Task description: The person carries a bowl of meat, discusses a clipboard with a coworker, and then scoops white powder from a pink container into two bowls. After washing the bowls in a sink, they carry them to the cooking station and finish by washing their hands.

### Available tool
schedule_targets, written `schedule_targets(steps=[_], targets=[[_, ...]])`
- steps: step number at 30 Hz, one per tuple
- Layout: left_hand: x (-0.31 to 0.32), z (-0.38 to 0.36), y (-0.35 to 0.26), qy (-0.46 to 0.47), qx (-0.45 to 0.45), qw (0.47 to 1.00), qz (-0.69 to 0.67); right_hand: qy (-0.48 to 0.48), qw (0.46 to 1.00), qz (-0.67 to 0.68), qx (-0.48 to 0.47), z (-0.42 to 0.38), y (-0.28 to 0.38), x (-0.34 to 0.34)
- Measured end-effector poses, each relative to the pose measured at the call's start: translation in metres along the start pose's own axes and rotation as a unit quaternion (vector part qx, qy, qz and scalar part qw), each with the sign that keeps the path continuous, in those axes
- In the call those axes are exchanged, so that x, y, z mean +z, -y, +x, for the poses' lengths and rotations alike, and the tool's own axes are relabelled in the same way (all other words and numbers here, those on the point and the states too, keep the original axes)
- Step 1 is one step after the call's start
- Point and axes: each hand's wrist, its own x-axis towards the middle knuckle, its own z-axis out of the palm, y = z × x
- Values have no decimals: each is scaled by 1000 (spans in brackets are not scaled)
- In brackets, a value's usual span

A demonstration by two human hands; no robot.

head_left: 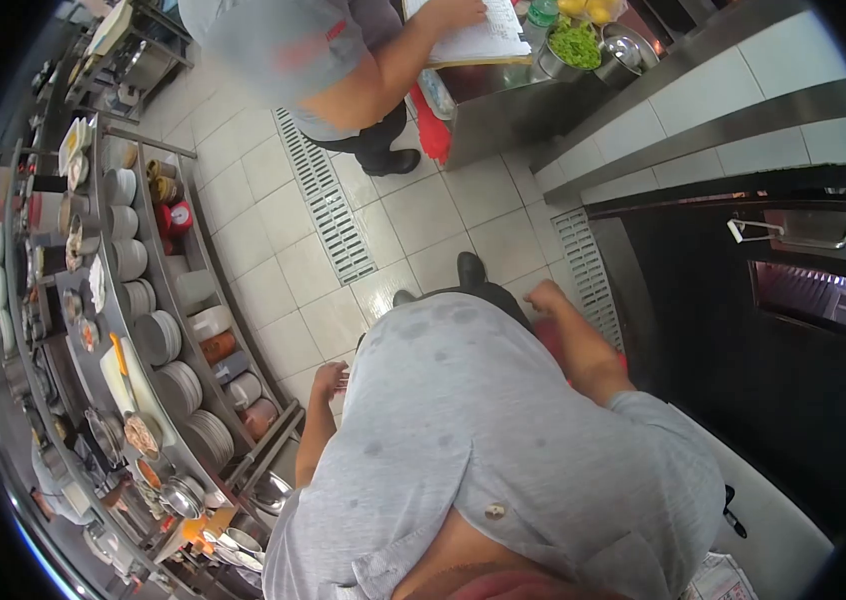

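My left hand [329,380] hangs beside my body, near the lower shelves; its fingers are small and partly hidden, and I cannot make out whether they hold anything. On the other side, my right hand [546,297] hangs by my hip above the tiles, its fingers curled in, and what they hold, if anything, is too small to tell. A grey shirt [503,400] covers my body. Below my right arm shows some red material [550,340], partly hidden by the arm.
Shelves with stacked plates [180,385] run along the left. A co-worker [313,60] stands ahead at a steel counter [513,115] with papers [483,35] and a pot of greens [573,48]. Floor drains [328,205] cross the tiles. A black door [703,270] is right.
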Motion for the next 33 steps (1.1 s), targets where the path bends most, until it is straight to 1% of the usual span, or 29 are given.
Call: schedule_targets(steps=[2,4,6,7,12,15,21,24,25,28,33], targets=[[-10,19,6,2,17,1000,3,28,998,27,45,-17,-11,3],[-15,33,2,-4,6,999,-32,69,992,64,86,-24,-15,2],[-20,34,-17,-15,-40,995,-92,76,990,73,97,-24,-20,6],[-21,33,-27,-15,-34,995,-97,77,989,77,100,-21,-20,5],[-21,35,-49,-8,-13,994,-112,43,994,76,59,-18,-5,-4],[-14,29,-55,-9,-16,995,-98,28,994,93,44,-12,9,-14],[4,10,-61,-15,-20,997,-68,43,995,88,22,8,15,-37],[9,-4,-65,-19,4,999,-26,40,995,92,20,17,10,-44],[13,-5,-65,-18,-14,998,-67,42,995,90,21,19,8,-47],[20,-5,-66,-28,-19,997,-70,45,995,84,26,27,3,-58],[29,-1,-66,-33,3,997,-68,45,995,81,36,34,4,-74]])
